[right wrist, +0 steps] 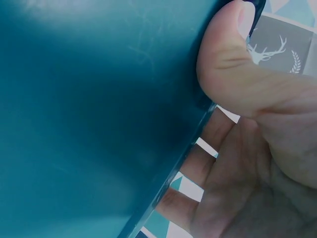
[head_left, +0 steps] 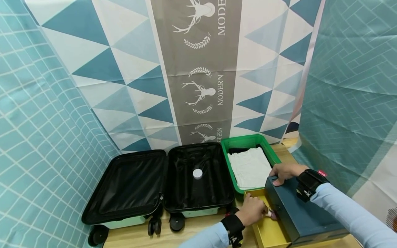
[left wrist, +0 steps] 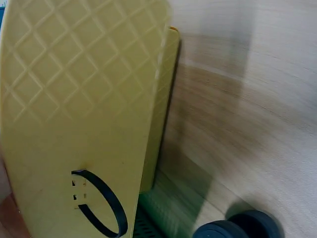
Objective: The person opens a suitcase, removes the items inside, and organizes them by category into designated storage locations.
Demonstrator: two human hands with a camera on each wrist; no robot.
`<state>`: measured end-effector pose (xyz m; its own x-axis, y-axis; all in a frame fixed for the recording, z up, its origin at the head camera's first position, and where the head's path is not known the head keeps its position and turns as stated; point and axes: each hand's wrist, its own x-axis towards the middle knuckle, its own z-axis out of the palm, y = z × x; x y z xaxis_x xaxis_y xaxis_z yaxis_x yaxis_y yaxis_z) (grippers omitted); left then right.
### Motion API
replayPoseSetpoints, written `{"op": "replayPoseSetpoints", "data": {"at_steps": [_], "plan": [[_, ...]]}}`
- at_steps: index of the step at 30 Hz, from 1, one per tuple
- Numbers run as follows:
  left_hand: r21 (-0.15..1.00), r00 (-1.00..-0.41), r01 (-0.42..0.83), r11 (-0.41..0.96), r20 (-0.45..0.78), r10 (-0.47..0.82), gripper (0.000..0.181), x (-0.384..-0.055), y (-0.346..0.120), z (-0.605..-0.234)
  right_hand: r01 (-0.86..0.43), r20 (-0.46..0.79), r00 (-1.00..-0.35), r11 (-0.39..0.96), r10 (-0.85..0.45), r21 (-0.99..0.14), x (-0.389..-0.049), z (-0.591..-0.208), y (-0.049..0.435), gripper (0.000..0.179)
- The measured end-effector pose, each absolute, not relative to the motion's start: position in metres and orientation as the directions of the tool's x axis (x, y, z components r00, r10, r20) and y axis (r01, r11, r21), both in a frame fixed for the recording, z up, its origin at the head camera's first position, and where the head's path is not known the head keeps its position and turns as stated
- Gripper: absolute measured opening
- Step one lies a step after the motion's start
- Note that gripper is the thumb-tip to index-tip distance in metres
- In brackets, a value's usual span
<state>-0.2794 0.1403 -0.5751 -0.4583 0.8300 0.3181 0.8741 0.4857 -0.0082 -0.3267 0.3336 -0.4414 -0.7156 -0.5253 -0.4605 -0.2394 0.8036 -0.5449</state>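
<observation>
At the right, my right hand (head_left: pixel 286 172) grips the far edge of a dark blue box (head_left: pixel 310 203). Its thumb (right wrist: pixel 230 64) lies on the blue face while the other fingers bend behind the edge. A yellow drawer (head_left: pixel 273 234) sticks out of the box's left side, with a black strap loop (left wrist: pixel 111 198) on its front panel. Over that drawer, my left hand (head_left: pixel 252 210) has curled fingers that pinch the whitish end of a small pinkish-purple item (head_left: pixel 273 215). The drawer front hides most of this hand in the left wrist view.
An open black-lined suitcase (head_left: pixel 130 186) lies left of the drawer, its wheels toward me. A round white object (head_left: pixel 197 174) sits in its right half. Behind the drawer, a green basket (head_left: pixel 248 138) holds white folded cloth (head_left: pixel 249 168). Everything rests on a wooden surface (head_left: pixel 192 227).
</observation>
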Motion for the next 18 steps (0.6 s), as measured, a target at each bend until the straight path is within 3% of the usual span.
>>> {"op": "replayPoseSetpoints", "data": {"at_steps": [4, 10, 13, 18], "plan": [[0.036, -0.432, 0.892, 0.450, 0.358, 0.828, 0.019, -0.282, 0.132, -0.576, -0.233, -0.460, -0.718, 0.803, -0.523, -0.548, -0.328, -0.440, 0.333, 0.006], [0.164, -0.360, 0.929, 0.332, 0.613, 0.703, 0.024, -0.285, 0.106, -0.586, -0.235, -0.456, -0.724, 0.807, -0.517, -0.542, -0.328, -0.438, 0.335, 0.006], [0.241, -0.380, 0.924, 0.298, 0.675, 0.633, 0.034, -0.279, 0.091, -0.596, -0.236, -0.454, -0.722, 0.803, -0.522, -0.547, -0.326, -0.440, 0.336, 0.006], [0.367, -0.471, 0.882, 0.296, 0.663, 0.581, 0.038, -0.262, 0.067, -0.615, -0.270, -0.442, -0.707, 0.788, -0.552, -0.553, -0.325, -0.443, 0.336, 0.010]]}}
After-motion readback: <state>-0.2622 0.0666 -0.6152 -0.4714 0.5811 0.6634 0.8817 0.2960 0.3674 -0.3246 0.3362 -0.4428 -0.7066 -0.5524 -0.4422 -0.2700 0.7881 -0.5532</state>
